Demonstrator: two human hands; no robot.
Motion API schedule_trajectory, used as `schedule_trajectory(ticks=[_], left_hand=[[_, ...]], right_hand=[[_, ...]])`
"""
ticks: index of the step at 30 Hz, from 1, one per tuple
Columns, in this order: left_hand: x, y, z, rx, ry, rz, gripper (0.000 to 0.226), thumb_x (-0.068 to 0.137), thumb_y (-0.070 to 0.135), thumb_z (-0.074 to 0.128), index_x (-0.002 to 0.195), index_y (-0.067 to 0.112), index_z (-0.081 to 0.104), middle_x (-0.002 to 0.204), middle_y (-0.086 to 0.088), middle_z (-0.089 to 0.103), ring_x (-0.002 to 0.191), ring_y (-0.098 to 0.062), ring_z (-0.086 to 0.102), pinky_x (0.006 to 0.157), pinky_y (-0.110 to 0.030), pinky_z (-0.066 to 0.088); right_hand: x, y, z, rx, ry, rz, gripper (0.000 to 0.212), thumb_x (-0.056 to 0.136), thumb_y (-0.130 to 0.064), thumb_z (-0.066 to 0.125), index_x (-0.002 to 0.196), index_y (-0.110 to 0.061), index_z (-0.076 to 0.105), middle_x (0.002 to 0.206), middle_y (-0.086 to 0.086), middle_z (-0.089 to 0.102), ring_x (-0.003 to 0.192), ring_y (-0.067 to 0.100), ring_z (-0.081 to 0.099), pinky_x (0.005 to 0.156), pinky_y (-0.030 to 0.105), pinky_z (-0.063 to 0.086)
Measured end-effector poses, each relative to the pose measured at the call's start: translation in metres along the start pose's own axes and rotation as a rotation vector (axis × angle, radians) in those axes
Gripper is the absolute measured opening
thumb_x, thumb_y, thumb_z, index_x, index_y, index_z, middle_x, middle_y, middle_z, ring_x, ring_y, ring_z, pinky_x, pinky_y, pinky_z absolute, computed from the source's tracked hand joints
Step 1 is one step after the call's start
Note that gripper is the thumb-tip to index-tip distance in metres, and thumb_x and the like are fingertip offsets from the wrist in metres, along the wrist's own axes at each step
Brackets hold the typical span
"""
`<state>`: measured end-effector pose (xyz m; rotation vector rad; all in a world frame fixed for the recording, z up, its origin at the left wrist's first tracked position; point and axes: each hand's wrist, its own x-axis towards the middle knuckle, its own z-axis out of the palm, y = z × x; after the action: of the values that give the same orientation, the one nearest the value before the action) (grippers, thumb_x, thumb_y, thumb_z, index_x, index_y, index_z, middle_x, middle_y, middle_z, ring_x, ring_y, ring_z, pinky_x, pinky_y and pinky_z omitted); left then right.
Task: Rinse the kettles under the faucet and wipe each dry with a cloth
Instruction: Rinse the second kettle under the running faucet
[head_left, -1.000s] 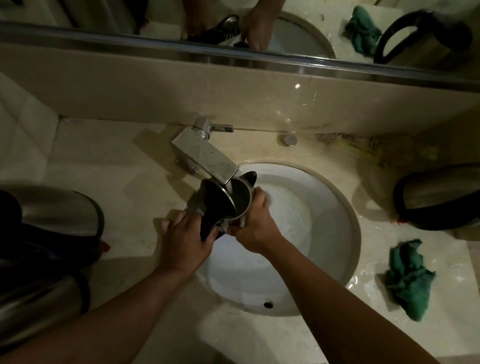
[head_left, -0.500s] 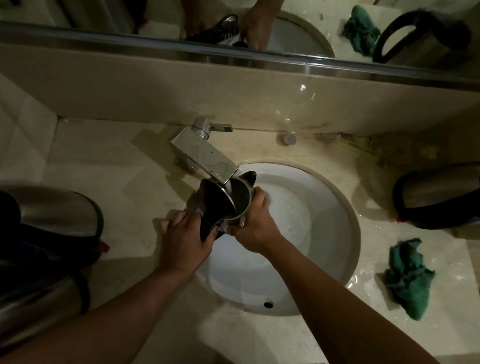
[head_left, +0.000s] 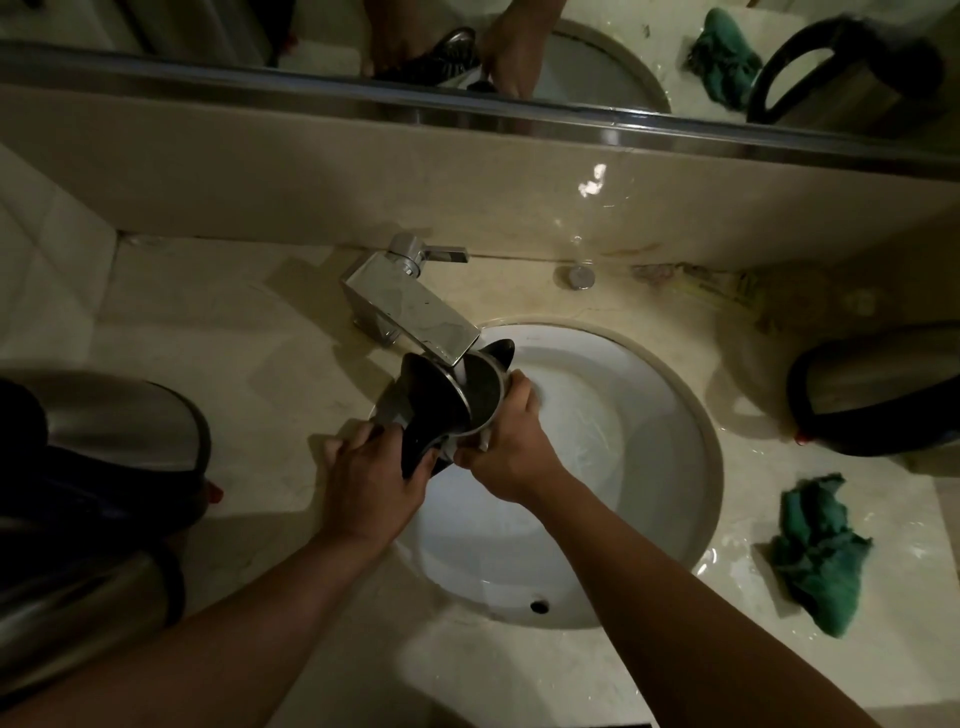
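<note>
A steel kettle (head_left: 480, 397) with a black open lid (head_left: 431, 402) is held over the white sink (head_left: 670, 467), its mouth under the chrome faucet (head_left: 410, 312) spout. Water runs from the spout into it. My left hand (head_left: 371, 480) grips the black handle at the kettle's near-left side. Around the steel body, on its right, my right hand (head_left: 506, 449) wraps its fingers. A crumpled green cloth (head_left: 815, 551) lies on the wet counter to the right of the sink.
Two steel kettles lie on the counter at the left, one (head_left: 104, 441) above the other (head_left: 78, 603). Another kettle (head_left: 878, 384) lies on its side at the right edge. A mirror (head_left: 597, 47) runs along the back wall. A round chrome knob (head_left: 581, 276) sits behind the basin.
</note>
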<state>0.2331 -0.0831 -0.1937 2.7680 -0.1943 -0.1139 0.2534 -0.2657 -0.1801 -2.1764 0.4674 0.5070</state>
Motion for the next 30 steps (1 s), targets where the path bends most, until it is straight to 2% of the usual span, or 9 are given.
schedule_trajectory(ticks=[6,11,15,20,24,26,28,29,30], left_hand=[[0.001,-0.002,0.000,-0.007,0.035,0.027,0.027,0.080,0.037,0.070,0.082,0.011,0.063,0.077,-0.010,0.068,0.079,-0.031,0.064,0.075,-0.042,0.040],[0.001,-0.001,0.000,-0.013,0.029,0.027,0.026,0.078,0.036,0.073,0.081,0.012,0.063,0.076,-0.010,0.068,0.080,-0.031,0.064,0.075,-0.042,0.039],[0.000,0.000,-0.002,-0.009,0.034,0.030,0.027,0.075,0.029,0.083,0.081,0.012,0.062,0.074,-0.010,0.067,0.078,-0.031,0.063,0.075,-0.042,0.039],[0.001,-0.001,-0.001,-0.007,0.032,0.036,0.026,0.077,0.031,0.080,0.079,0.013,0.062,0.074,-0.009,0.067,0.079,-0.030,0.063,0.074,-0.040,0.035],[0.001,0.001,-0.002,-0.003,0.012,0.030,0.027,0.077,0.031,0.083,0.079,0.013,0.062,0.073,-0.008,0.068,0.079,-0.030,0.063,0.075,-0.041,0.039],[0.001,0.000,-0.003,-0.003,0.001,0.027,0.026,0.079,0.034,0.079,0.081,0.014,0.063,0.074,-0.008,0.068,0.080,-0.029,0.063,0.075,-0.041,0.040],[0.001,-0.002,-0.003,-0.005,0.007,0.030,0.029,0.082,0.040,0.073,0.083,0.013,0.063,0.076,-0.008,0.068,0.080,-0.029,0.062,0.075,-0.042,0.041],[0.001,-0.002,-0.003,-0.001,0.011,0.031,0.031,0.082,0.043,0.071,0.083,0.013,0.063,0.076,-0.009,0.067,0.079,-0.029,0.061,0.074,-0.042,0.042],[0.001,-0.003,-0.002,0.009,0.015,0.031,0.034,0.084,0.045,0.069,0.082,0.012,0.063,0.075,-0.010,0.067,0.078,-0.030,0.061,0.074,-0.042,0.042]], right_hand=[[-0.002,0.002,0.003,-0.014,0.018,-0.001,0.114,0.064,-0.030,0.095,0.148,-0.034,0.018,0.157,0.002,0.024,0.143,0.031,0.040,0.106,0.047,0.055],[-0.001,0.000,0.002,-0.014,0.007,0.000,0.116,0.064,-0.029,0.095,0.150,-0.034,0.017,0.158,0.003,0.024,0.143,0.031,0.041,0.107,0.046,0.054],[-0.002,0.000,0.001,-0.030,0.017,-0.017,0.115,0.064,-0.031,0.095,0.150,-0.031,0.020,0.157,0.003,0.025,0.143,0.031,0.041,0.107,0.046,0.054],[-0.003,0.001,0.000,-0.018,0.012,-0.025,0.115,0.064,-0.029,0.095,0.150,-0.029,0.020,0.156,0.004,0.026,0.141,0.031,0.042,0.106,0.046,0.055],[-0.007,-0.005,-0.004,-0.028,-0.010,0.015,0.118,0.063,-0.030,0.096,0.152,-0.029,0.018,0.158,0.003,0.023,0.142,0.032,0.042,0.106,0.047,0.054],[-0.011,-0.010,-0.014,-0.063,-0.071,0.016,0.117,0.066,-0.030,0.094,0.154,-0.026,0.017,0.159,0.005,0.022,0.143,0.032,0.040,0.109,0.047,0.052],[-0.010,-0.020,-0.035,-0.115,-0.198,0.028,0.104,0.074,-0.022,0.088,0.155,-0.022,0.022,0.157,0.010,0.031,0.141,0.031,0.043,0.106,0.038,0.051],[-0.008,-0.029,-0.050,-0.163,-0.209,0.041,0.087,0.082,-0.017,0.082,0.152,-0.017,0.031,0.150,0.010,0.043,0.139,0.031,0.048,0.101,0.029,0.050],[-0.005,-0.041,-0.067,-0.200,-0.153,0.046,0.067,0.089,-0.014,0.074,0.148,-0.013,0.042,0.144,0.011,0.052,0.136,0.030,0.052,0.098,0.026,0.049]])
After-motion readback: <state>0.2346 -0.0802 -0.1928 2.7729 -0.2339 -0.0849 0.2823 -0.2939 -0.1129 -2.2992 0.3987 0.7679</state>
